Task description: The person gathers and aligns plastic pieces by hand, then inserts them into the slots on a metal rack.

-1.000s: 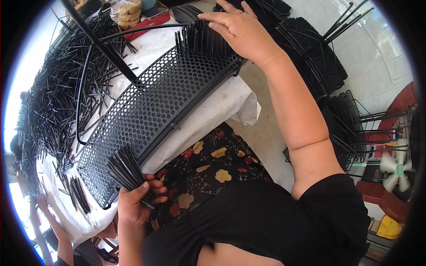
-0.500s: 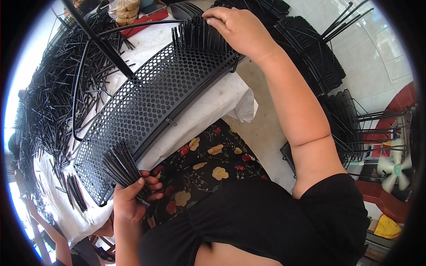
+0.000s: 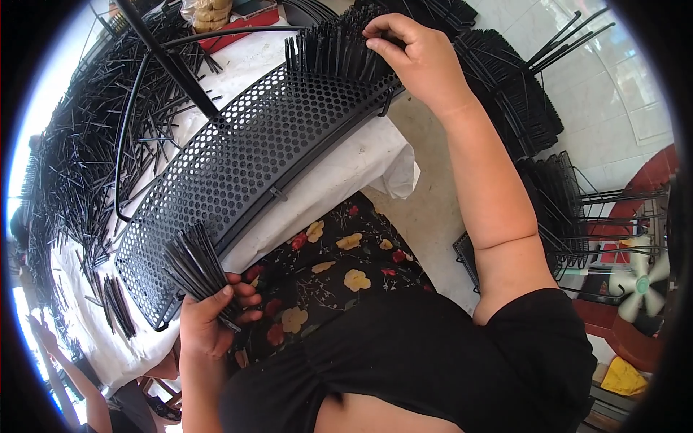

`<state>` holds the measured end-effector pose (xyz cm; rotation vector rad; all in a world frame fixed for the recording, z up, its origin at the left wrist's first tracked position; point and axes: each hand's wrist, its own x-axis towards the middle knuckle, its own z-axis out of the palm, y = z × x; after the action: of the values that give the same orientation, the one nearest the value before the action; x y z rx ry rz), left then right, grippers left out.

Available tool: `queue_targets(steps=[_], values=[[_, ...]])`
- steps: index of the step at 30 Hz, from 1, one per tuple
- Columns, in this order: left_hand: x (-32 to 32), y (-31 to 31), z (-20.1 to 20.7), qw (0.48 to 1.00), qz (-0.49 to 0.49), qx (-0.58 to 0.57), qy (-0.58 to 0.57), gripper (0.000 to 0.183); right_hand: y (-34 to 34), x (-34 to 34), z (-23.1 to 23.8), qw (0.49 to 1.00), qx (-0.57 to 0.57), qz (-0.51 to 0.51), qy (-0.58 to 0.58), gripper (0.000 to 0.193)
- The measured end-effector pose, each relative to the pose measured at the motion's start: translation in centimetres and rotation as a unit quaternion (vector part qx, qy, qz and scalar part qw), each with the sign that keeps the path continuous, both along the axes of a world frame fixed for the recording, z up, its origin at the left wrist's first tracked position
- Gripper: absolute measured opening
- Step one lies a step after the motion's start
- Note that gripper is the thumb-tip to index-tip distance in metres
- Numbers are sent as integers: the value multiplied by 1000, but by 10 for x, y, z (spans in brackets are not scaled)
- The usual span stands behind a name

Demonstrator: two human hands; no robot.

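A curved black perforated metal panel (image 3: 216, 162) lies across the table, its rows of round holes facing up. Thin black sticks (image 3: 332, 50) stand upright and packed close together at its far right end. My right hand (image 3: 419, 58) is at the top of those sticks, thumb and fingertips closed in a pinch; whatever is between them is too small to make out. Near the panel's close left end, my left hand (image 3: 209, 310) is closed round a bundle of thin black sticks (image 3: 195, 260), which point up and left over the panel.
Loose black sticks (image 3: 86, 151) lie heaped on the white-covered table (image 3: 325, 173) at left. A black rod (image 3: 170, 65) rises beside the panel. Finished-looking stick-filled panels (image 3: 505, 86) stand at right, near a fan (image 3: 639, 281). Another person's arm (image 3: 76, 372) shows at lower left.
My right hand has shifted slightly right and down along the upright sticks, its thumb and fingertips now pointing left. My left hand still holds its bundle, moved very little.
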<state>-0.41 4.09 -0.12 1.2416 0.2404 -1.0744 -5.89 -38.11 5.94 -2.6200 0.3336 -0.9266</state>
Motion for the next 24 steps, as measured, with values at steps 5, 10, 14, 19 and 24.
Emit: queue_targets(steps=[5, 10, 14, 19, 24], values=[[0, -2, -1, 1000, -2, 2, -1, 26, -4, 3, -7, 987, 109, 64, -102, 18], [0, 0, -1, 1000, 2, 5, -8, 26, 1, 6, -3, 983, 144, 53, -98, 25], [0, 0, 0, 1000, 2, 12, -9, 26, 2, -2, -3, 997, 72, -18, 3, 24], [0, -1, 0, 1000, -1, 11, -13, 26, -3, -2, -8, 995, 75, 12, -65, 23], [-2, -1, 3, 1000, 3, 3, 4, 31, -7, -5, -12, 997, 1, -13, -72, 18]])
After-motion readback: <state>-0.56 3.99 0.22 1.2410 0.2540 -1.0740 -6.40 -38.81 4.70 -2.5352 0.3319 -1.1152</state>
